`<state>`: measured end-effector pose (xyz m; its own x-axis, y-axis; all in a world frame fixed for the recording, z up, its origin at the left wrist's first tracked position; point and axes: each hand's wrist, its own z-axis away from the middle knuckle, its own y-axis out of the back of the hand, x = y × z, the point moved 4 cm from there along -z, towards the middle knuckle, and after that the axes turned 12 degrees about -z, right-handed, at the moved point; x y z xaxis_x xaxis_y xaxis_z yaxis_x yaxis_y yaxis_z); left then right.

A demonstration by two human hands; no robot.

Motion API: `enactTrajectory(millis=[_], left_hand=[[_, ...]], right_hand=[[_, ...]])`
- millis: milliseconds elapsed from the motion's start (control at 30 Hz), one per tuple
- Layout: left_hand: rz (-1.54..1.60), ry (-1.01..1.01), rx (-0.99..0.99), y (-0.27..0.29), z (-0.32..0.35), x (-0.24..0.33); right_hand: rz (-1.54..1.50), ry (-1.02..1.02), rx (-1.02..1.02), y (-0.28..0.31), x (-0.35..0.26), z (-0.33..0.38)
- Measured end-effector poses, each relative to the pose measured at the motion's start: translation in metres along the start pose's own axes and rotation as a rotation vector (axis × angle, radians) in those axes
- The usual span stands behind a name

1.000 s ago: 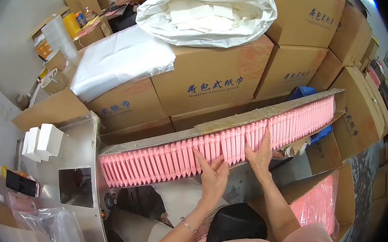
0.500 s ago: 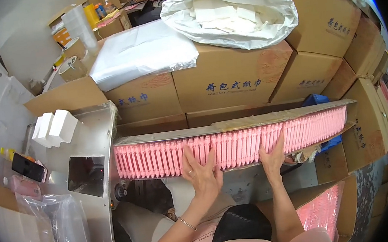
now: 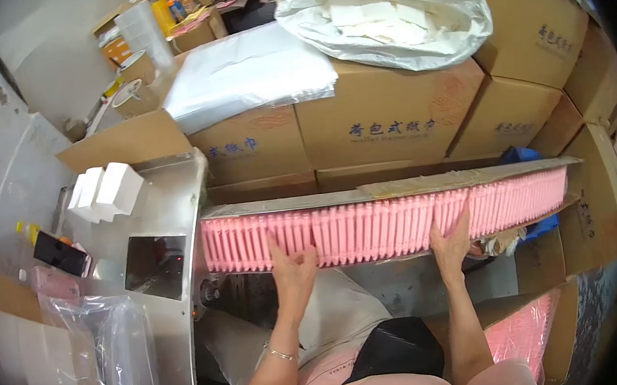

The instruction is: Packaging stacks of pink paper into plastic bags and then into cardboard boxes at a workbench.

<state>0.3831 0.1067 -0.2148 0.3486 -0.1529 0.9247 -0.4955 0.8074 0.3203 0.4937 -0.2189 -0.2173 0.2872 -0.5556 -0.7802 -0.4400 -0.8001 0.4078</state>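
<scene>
A long row of pink tissue packs (image 3: 373, 231) stands on edge, closely lined up in a shallow trough in front of me. My left hand (image 3: 293, 273) is at the row's left part, thumb and fingers gripping a few packs from the near side. Farther right, my right hand (image 3: 451, 251) straddles another short stretch of packs between thumb and index finger. Some fingertips of both hands are hidden among the packs. The trough's grey far rail (image 3: 280, 204) runs behind the row, with a strip of cardboard along its right part.
Left stands a metal table (image 3: 165, 185) with white tissue stacks (image 3: 119, 190), a dark square opening (image 3: 155, 267) and a phone (image 3: 59, 254). Cardboard boxes (image 3: 391, 120) wall the far side, topped by plastic sheets (image 3: 250, 71) and a white sack (image 3: 385, 64). Pink packs (image 3: 522, 331) fill a box at lower right.
My left hand has shifted left along the row, farther from the right hand. My right hand keeps its place on the packs. The whole view has shifted slightly.
</scene>
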Motion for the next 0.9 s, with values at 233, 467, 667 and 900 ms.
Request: enactTrajectory(millis=[233, 467, 667, 900], left_hand=[[-1.183, -0.572, 0.553, 0.016, 0.007, 0.027], [-0.746, -0.262, 0.058, 0.005, -0.021, 0.032], [-0.657, -0.331, 0.202, -0.005, -0.025, 0.032], [-0.64, -0.332, 0.263, -0.014, -0.013, 0.027]], right_hand=[[-0.539, -0.39, -0.318, -0.017, -0.004, -0.019], [-0.156, -0.282, -0.574, -0.016, 0.012, -0.047], [-0.245, -0.023, -0.508, -0.024, -0.018, -0.043], [-0.204, -0.296, -0.426, -0.01, -0.025, -0.038]])
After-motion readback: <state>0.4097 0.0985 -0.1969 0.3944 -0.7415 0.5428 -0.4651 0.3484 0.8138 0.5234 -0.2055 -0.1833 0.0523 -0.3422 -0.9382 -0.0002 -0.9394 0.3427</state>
